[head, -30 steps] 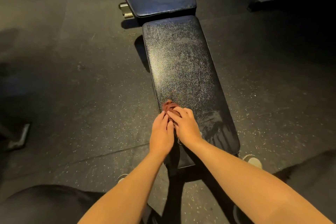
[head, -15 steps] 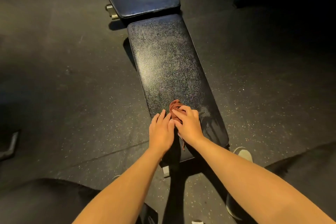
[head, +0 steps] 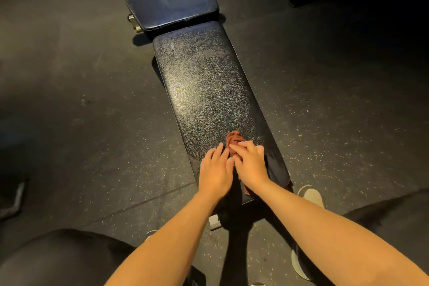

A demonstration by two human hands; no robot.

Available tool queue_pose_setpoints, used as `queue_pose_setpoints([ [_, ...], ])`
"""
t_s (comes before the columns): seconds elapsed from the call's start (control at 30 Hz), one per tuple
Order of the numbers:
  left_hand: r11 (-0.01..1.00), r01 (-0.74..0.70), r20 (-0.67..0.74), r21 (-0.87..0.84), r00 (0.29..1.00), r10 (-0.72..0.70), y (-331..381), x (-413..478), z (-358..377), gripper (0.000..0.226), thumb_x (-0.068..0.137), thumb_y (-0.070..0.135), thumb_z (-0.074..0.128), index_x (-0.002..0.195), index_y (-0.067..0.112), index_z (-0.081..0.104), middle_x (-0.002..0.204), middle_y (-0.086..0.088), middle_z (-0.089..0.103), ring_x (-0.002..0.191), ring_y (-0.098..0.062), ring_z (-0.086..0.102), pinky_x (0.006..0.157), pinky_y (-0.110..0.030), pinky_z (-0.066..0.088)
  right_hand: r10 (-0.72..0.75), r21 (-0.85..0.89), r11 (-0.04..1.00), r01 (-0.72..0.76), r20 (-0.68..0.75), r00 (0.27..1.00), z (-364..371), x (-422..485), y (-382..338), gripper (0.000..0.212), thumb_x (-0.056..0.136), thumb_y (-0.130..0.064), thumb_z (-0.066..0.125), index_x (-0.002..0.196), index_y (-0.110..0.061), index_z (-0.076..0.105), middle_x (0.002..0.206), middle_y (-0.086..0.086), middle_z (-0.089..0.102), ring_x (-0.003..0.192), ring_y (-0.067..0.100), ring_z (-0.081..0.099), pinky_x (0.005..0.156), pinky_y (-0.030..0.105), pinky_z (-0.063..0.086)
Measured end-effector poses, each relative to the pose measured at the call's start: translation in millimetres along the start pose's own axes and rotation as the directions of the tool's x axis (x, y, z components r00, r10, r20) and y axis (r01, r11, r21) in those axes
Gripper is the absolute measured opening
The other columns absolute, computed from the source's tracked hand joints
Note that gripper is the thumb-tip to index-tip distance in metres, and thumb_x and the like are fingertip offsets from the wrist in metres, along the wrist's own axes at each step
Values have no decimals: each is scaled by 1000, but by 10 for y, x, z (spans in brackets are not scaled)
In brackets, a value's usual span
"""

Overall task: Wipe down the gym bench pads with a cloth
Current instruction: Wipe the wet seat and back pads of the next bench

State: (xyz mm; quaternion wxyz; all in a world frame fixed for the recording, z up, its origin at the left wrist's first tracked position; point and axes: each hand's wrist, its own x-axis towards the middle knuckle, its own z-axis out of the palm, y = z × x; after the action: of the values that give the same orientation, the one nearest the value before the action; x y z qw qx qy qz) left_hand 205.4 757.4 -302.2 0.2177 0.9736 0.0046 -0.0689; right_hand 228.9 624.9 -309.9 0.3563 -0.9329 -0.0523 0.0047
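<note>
one cloth [head: 234, 138] on long pad [head: 209, 90], right hand [head: 250, 162] gripping, left hand [head: 214, 170] flat

Floor [head: 69, 104] was dark speckled rubber, with the two black pads standing end to end on it. Short pad [head: 171, 0] was at the far end, long pad [head: 209, 86] closer. A reddish cloth [head: 234, 138] lay bunched near the long pad's near edge, the right hand [head: 250, 162] gripping it. The left hand [head: 216, 169] was flat on the pad just beside.

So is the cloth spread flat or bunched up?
Bunched up: the cloth shows as a crumpled reddish wad under the right hand on the long pad.
</note>
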Motion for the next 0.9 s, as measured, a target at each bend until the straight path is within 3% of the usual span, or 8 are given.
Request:
queue_pose_setpoints([
  [0.07,1000,-14,14,8,1000,14,40,17,58,63,102,46,12,151,22,44,161,-2,35,147,-26,32,120,-43,26,-8,-14,1000,8,13,1000,-73,53,108,34,100,-16,54,132,-24,65,133,-6,51,116,17,37,99,32,41],
  [0.23,999,24,16,43,1000,-24,144,45,24,64,103,49,14,152,21,44,163,0,33,145,-27,31,120,-44,25,266,35,964,-264,-155,951,-283,197,296,40,102,-11,46,140,-20,56,143,-1,45,125,21,33,108,35,38],
  [0.33,998,-9,2,59,1000,9,222,41,26,75,97,52,5,149,21,48,161,0,36,143,-26,34,116,-43,30,194,-35,979,-199,-114,974,-159,67,155,39,101,-18,49,138,-23,58,143,-3,45,126,24,35,107,36,40],
  [0.43,997,-67,-15,34,998,68,254,48,106,65,101,46,13,143,19,55,156,-3,44,139,-27,41,113,-44,33,112,16,994,-111,-16,994,-93,-92,129,34,102,-20,49,133,-26,62,135,-7,48,119,17,36,103,29,38],
  [0.53,998,-55,-28,10,998,55,248,68,129,66,100,47,13,143,20,56,156,-1,44,141,-26,39,116,-42,28,53,42,998,-53,-1,999,-201,-10,224,33,100,-13,51,127,-23,67,128,-4,53,114,15,39,102,34,41],
  [0.67,998,-58,-30,10,998,58,269,65,65,79,94,54,4,148,21,51,160,2,38,143,-24,34,117,-41,24,180,72,982,-172,-123,976,-378,253,336,38,105,-16,43,139,-24,56,143,-1,47,128,17,33,112,40,36],
  [0.73,996,-84,-21,21,996,85,275,39,60,78,94,55,4,149,22,49,161,3,35,144,-22,31,117,-42,23,193,21,981,-191,-87,977,-381,272,378,41,105,-21,45,147,-24,48,154,1,38,140,21,26,118,41,30],
  [0.9,990,-136,21,26,991,135,305,6,125,65,100,51,12,151,27,45,163,7,31,149,-18,25,119,-43,16,238,-70,967,-245,-102,966,-185,-171,459,39,104,-29,46,142,-33,50,151,-6,37,140,16,29,112,42,40],
])
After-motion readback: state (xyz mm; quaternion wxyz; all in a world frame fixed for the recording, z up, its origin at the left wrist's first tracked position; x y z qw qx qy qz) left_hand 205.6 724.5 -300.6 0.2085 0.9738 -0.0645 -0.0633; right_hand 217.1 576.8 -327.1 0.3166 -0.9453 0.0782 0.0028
